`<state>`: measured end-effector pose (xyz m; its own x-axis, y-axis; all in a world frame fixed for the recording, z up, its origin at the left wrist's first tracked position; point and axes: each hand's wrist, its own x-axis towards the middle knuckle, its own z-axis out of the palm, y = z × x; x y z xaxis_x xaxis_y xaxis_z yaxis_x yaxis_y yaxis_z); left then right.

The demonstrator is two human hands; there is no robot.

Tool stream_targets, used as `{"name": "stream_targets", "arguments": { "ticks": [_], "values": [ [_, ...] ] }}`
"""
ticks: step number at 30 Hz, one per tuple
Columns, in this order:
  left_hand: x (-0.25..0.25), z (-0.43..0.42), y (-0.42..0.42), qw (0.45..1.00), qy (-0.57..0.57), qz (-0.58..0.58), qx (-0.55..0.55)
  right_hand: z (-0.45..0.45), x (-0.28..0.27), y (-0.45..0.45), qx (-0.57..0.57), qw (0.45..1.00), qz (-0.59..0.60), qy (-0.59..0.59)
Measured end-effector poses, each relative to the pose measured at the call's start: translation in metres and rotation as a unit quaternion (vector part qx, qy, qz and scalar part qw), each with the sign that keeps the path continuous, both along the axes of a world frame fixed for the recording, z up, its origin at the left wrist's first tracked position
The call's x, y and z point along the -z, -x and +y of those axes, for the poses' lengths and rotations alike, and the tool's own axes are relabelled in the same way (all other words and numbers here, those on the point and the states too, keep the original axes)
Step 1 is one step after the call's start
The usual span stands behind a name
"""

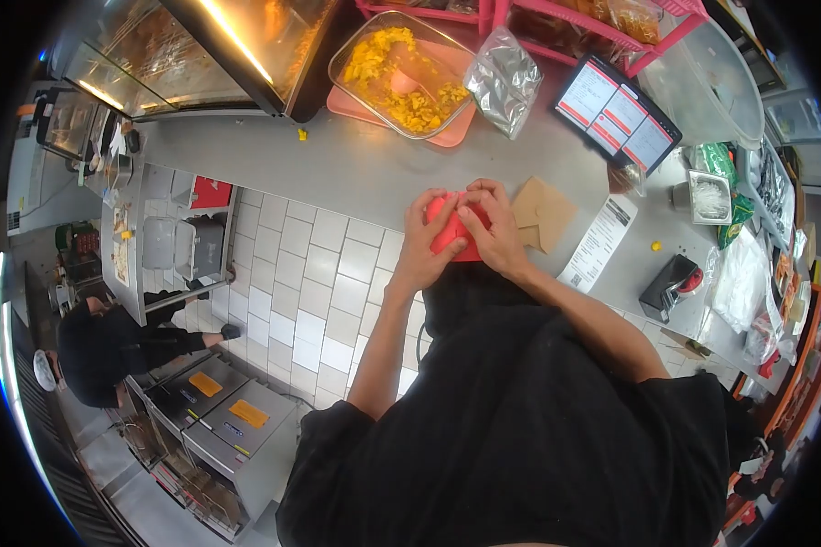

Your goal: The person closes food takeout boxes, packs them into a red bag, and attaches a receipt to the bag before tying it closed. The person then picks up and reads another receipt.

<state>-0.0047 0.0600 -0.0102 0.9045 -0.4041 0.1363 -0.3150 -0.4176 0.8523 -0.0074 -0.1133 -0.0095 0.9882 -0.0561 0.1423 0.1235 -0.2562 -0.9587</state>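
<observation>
At the front edge of the steel counter (356,169), my left hand (426,239) and my right hand (496,228) are closed on a red item (456,239), perhaps a folded paper or card packet. My fingers cover much of it, so its kind is unclear. To the right of my right hand lies a brown paper piece (544,213), which looks like a folded bag or sleeve. A long printed receipt (600,244) is beside that.
A glass dish (339,60) of yellow food stands at the back, next to a foil bag (507,84). Further right are a tablet (617,111), a metal container (708,197) and a tape dispenser (670,288). At left, another person (109,351) in black stands near the fryers (237,419).
</observation>
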Motion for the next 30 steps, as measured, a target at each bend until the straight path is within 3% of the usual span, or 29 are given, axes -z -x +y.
{"name": "stream_targets", "arguments": {
  "ticks": [5,11,14,17,20,22,26,28,30],
  "values": [
    [0.0,-0.002,0.002,1.0,-0.022,0.0,0.009,-0.011,0.0,0.002,-0.068,0.997,-0.012,0.036],
    [-0.007,-0.005,0.001,0.999,-0.023,0.022,0.022,0.007,0.015,0.001,0.011,0.999,-0.039,0.032],
    [-0.005,-0.007,0.0,0.999,-0.019,-0.032,0.027,0.013,0.02,-0.004,0.044,0.999,-0.017,0.025],
    [0.002,-0.007,-0.003,0.997,0.069,0.018,0.007,0.019,0.022,-0.011,0.121,0.988,0.084,-0.057],
    [0.004,-0.009,-0.006,0.999,0.018,-0.016,0.028,0.016,0.02,-0.011,0.068,0.995,0.079,0.011],
    [0.005,-0.012,-0.007,0.999,0.028,-0.025,-0.013,0.016,0.016,-0.006,0.017,0.993,-0.026,0.116],
    [0.008,-0.013,-0.023,0.999,0.013,-0.034,0.001,0.009,0.005,-0.002,0.017,0.991,-0.03,0.131],
    [0.011,-0.012,-0.043,0.993,-0.019,-0.094,-0.07,-0.003,-0.001,0.0,-0.016,0.992,0.002,0.128],
    [-0.004,-0.01,-0.057,0.975,0.039,-0.073,-0.206,-0.026,-0.021,0.01,-0.008,0.99,-0.027,0.138]
  ]
}}
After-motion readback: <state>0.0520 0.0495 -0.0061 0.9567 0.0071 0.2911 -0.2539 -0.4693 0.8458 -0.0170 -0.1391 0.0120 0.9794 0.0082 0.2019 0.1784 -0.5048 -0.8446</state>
